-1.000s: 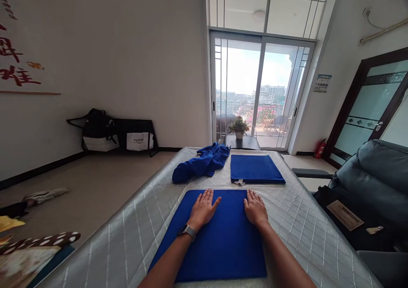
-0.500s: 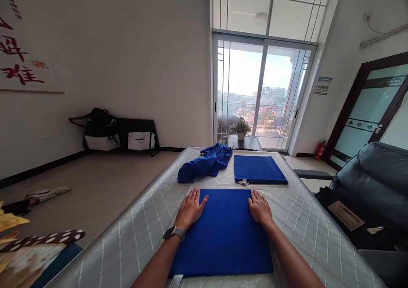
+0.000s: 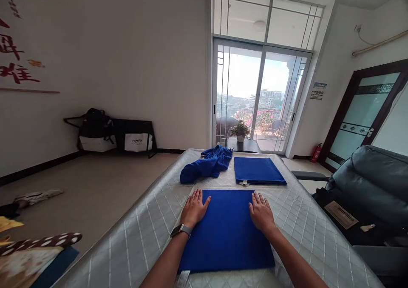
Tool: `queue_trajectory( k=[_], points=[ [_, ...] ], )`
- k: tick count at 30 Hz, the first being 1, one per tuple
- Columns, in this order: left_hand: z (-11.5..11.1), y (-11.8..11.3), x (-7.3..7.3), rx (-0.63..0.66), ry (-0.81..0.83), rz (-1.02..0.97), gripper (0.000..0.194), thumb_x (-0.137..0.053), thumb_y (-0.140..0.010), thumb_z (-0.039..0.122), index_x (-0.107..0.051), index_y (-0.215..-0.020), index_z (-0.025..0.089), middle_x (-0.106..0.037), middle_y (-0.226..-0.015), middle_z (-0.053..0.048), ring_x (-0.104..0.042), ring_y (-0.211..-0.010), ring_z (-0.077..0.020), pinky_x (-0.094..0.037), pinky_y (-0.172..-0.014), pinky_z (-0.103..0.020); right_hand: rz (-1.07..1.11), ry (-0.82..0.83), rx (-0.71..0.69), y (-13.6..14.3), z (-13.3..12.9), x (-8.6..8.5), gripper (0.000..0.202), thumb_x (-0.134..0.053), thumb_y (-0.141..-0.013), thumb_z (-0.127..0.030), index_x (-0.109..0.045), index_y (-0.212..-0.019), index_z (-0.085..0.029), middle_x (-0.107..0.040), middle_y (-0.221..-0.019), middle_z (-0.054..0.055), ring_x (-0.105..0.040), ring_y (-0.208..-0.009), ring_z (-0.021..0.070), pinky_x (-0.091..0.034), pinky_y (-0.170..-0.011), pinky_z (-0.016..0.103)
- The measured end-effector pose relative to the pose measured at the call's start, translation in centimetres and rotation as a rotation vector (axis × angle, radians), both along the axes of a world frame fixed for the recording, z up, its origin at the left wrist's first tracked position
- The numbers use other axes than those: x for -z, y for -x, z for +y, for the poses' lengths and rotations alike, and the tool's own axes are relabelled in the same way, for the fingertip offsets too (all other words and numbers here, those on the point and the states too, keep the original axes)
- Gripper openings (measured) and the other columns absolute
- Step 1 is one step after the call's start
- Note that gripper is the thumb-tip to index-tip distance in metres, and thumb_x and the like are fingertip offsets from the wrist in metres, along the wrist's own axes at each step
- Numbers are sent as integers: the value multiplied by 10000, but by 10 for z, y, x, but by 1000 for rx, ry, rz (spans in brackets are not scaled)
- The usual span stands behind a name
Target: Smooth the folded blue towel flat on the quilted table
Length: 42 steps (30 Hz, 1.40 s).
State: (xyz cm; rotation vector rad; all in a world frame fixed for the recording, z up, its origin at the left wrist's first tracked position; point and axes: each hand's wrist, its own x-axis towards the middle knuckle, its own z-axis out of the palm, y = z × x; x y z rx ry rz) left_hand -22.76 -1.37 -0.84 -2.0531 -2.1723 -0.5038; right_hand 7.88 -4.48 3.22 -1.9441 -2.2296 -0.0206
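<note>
A flat blue cloth lies squared on the silver quilted bed cover, a pale tag showing at its lower left corner. My left hand rests flat at its upper left edge, fingers extended, thumb on the cloth. At the upper right edge lies my right hand, fingers also extended and holding nothing. Just beyond, to the right, sits a folded blue stack with a small white tag. A crumpled blue cloth is beyond my left hand.
A dark armchair stands at the right. A potted plant sits on a small table by the sliding door. Patterned fabrics are at the lower left.
The camera view has shifted slightly. Both hands remain flat at the upper corners of the cloth, nearly unmoved against it.
</note>
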Motion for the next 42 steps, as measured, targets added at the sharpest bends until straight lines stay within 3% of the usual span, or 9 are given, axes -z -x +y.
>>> queue_trajectory(
  k=[6,13,18,20,23,27,30,35,42],
  points=[
    [2,2,3,4,2,-8,839,-171,-955,636,-358,-1479,9,-354,-1555,-202,-281,-1464,-288,-219,-1178,-440,55,103,17,-3,-21,16,657,-169,-993,-476,-185,-1558,-140,-166,-1620,37,-111,-1496,187,-47,-1204,387],
    [2,1,1,-3,8,-5,813,-234,-959,603,-365,-1467,-17,-371,-1547,-203,-304,-1455,-287,-229,-1186,-440,103,108,6,-4,-20,15,662,-167,-991,-473,-175,-1557,-130,-149,-1622,35,-103,-1496,177,-22,-1204,381],
    [0,-6,-11,-12,-53,5,699,-288,-974,477,-407,-1437,-33,-411,-1514,-242,-355,-1423,-340,-264,-1163,-506,126,99,7,-4,-21,15,656,-182,-988,-455,-184,-1556,-128,-155,-1620,46,-114,-1495,186,-25,-1204,385],
    [-1,-25,-19,18,-98,16,614,-248,-993,396,-419,-1444,15,-436,-1507,-220,-359,-1422,-334,-270,-1157,-528,138,102,6,-4,-21,16,655,-190,-986,-449,-188,-1555,-125,-160,-1619,53,-113,-1496,189,-30,-1204,393],
    [-1,-81,-25,159,-137,33,552,-211,-1018,358,-447,-1441,93,-480,-1492,-170,-392,-1411,-277,-321,-1146,-472,148,96,5,-4,-21,16,653,-204,-984,-438,-192,-1553,-118,-171,-1617,63,-122,-1494,197,-44,-1205,404],
    [-7,-173,-20,455,-130,68,501,-304,-1022,408,-471,-1429,168,-486,-1500,-118,-411,-1401,-223,-362,-1129,-400,132,91,-14,-7,-21,18,630,-244,-977,-375,-207,-1552,-118,-172,-1615,74,-125,-1494,210,-49,-1204,401],
    [-11,-206,-14,612,-116,98,447,-330,-1019,306,-476,-1427,197,-490,-1497,-113,-401,-1409,-233,-363,-1125,-435,110,103,-69,-10,-20,21,621,-282,-953,-280,-211,-1552,-130,-184,-1613,76,-118,-1495,210,-35,-1203,396],
    [-11,-178,-7,627,-80,128,469,-319,-1019,309,-439,-1460,204,-444,-1528,-114,-345,-1438,-258,-315,-1153,-484,130,82,-25,-8,-19,22,611,-240,-981,-352,-218,-1551,-130,-175,-1615,69,-110,-1496,206,-45,-1203,400],
    [-11,-113,3,434,1,114,551,-268,-1025,449,-341,-1517,214,-397,-1558,-92,-310,-1456,-242,-294,-1166,-486,171,87,2,-5,-22,14,644,-221,-986,-424,-214,-1549,-111,-195,-1611,74,-140,-1491,203,-63,-1202,391]
  ],
)
